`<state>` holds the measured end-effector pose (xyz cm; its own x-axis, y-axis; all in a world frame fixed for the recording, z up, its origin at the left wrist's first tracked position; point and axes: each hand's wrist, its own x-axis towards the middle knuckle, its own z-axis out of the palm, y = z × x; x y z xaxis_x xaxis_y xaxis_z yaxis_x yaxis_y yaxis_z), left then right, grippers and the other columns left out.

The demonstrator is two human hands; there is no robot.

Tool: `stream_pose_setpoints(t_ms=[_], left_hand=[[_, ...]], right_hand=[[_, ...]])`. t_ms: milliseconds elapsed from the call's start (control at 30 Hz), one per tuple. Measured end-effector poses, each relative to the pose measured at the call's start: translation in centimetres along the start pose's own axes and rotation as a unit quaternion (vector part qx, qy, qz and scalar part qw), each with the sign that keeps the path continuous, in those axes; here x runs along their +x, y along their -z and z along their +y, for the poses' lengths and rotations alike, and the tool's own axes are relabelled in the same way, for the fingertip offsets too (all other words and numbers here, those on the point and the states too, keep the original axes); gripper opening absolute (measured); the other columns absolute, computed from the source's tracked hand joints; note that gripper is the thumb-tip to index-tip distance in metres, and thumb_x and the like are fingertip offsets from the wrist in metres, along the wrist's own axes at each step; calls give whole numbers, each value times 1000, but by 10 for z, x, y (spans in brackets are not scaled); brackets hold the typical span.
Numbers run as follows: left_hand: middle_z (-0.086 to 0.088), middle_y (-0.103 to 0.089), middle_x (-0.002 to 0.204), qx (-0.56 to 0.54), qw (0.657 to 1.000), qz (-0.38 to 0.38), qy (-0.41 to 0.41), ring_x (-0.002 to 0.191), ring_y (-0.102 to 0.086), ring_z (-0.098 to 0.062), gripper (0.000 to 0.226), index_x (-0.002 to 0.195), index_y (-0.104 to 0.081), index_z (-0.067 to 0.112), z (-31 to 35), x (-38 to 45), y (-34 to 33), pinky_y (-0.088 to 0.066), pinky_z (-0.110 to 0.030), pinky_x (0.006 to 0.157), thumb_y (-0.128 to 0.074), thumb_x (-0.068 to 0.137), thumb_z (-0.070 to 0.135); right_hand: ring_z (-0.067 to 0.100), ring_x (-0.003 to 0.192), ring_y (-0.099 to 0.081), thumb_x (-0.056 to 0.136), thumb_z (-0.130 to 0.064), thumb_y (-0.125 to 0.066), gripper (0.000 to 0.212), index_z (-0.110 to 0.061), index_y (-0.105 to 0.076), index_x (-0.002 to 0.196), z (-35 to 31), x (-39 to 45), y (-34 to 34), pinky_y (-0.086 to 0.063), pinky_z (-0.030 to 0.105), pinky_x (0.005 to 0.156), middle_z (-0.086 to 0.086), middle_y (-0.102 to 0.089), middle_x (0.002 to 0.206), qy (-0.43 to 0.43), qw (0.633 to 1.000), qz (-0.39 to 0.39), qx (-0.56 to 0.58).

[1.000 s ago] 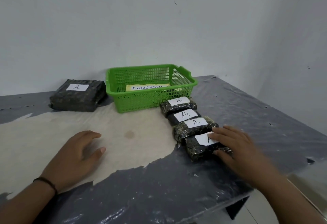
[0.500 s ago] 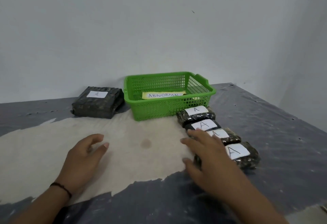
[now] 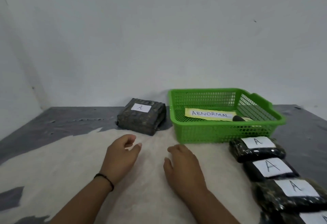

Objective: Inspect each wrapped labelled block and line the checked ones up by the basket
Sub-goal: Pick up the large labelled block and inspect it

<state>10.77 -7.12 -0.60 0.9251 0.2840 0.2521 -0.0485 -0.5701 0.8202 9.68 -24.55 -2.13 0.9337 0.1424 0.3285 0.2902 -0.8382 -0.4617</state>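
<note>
Your left hand rests on the pale worn patch of the table, fingers loosely curled and holding nothing. Your right hand lies beside it, palm down, fingers relaxed, also holding nothing.

Ahead of your left hand, well apart from it, sits the large wrapped block: a dark stack in plastic film, with a white paper label marked "A" on top. It lies just left of the green basket, close to it.

In front of the basket's right end, a row of smaller wrapped blocks runs back toward you, each with an "A" label facing up, sides touching. The nearest one is cut off by the frame edge. Inside the basket lies a yellow strip reading "ABNORMAL", and a small dark object that you cannot identify from here.

The large block looks fairly heavy and stiff, and its film wrap is probably slick. Judging by its shape, take it with both hands on opposite side walls, fingers under the bottom edge, rather than pinching the loose film or the label.
</note>
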Motion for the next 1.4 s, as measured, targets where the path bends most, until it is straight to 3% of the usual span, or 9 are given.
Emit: stream_pose_setpoints(t_ms=[133, 333, 500, 600, 767, 1033, 1200, 1267, 1400], left_hand=[[-8, -56, 128, 67, 994, 30, -84, 116, -49, -15, 47, 123, -57, 9, -2, 33, -16, -33, -19, 97, -71, 80, 21], [-7, -11, 160, 231, 971, 10, -63, 148, -2, -29, 92, 147, -27, 24, -6, 78, -53, -13, -52, 117, -59, 72, 67], [-19, -44, 138, 144, 972, 175, 53, 133, -36, -37, 74, 127, -44, 10, -23, 124, -35, -35, -55, 103, -53, 77, 64], [-10, -55, 119, 64, 981, 118, 142, 115, -53, -35, 67, 119, -43, 8, -34, 139, -22, -44, -44, 94, -64, 77, 56], [-4, -65, 80, -57, 986, 72, 137, 75, -62, -20, 36, 81, -64, 10, -30, 142, -9, -42, -28, 59, -77, 72, 43], [-12, -65, 103, -226, 960, 109, 126, 92, -65, -26, 44, 94, -57, 13, -31, 111, 9, -56, -44, 81, -81, 66, 36], [-12, -64, 110, -326, 931, 143, 83, 100, -65, -27, 45, 110, -54, 16, -18, 57, 31, -55, -47, 86, -78, 74, 28], [-5, -63, 110, -353, 926, 125, 49, 95, -66, -18, 45, 120, -50, 25, -9, 33, 34, -56, -40, 82, -72, 82, 18], [5, -67, 118, -322, 943, 84, -11, 105, -65, -11, 46, 124, -57, 35, -2, -12, 27, -54, -39, 91, -69, 84, 14]], right_hand=[[21, 100, -63, 78, -33, -50, 38, -16, -68, 106, 10, 4, -10, -49, 37, 88, 2, -66, 107, 1, 999, 28, 38], [20, 86, -67, 74, -35, -54, 34, -18, -72, 96, 15, 13, -15, -53, 36, 78, -2, -69, 94, -12, 997, 59, 51], [19, 72, -68, 71, -39, -45, 37, -19, -73, 86, 15, 15, -17, -56, 34, 66, -3, -69, 82, -6, 995, 89, 52], [19, 74, -68, 72, -39, -46, 36, -19, -73, 85, 14, 16, -17, -57, 35, 68, -4, -69, 82, -1, 996, 79, 44], [20, 79, -68, 73, -40, -45, 38, -19, -73, 88, 15, 17, -19, -57, 38, 72, -3, -69, 84, 0, 997, 75, 33], [21, 86, -67, 74, -44, -44, 43, -18, -72, 93, 17, 14, -21, -54, 38, 79, -2, -69, 90, -6, 994, 93, 54], [16, 118, -53, 85, -38, -60, 43, -21, -58, 125, 10, 12, -13, -36, 24, 102, 0, -59, 125, -21, 985, 58, 159], [11, 122, -50, 84, -36, -65, 59, -29, -43, 138, 3, 9, -7, -39, 28, 104, -5, -50, 135, -34, 966, 47, 250], [-7, 110, -56, 73, -46, -64, 88, -42, -16, 146, -14, 5, 7, -46, 6, 78, -24, -43, 136, -85, 879, -23, 469]])
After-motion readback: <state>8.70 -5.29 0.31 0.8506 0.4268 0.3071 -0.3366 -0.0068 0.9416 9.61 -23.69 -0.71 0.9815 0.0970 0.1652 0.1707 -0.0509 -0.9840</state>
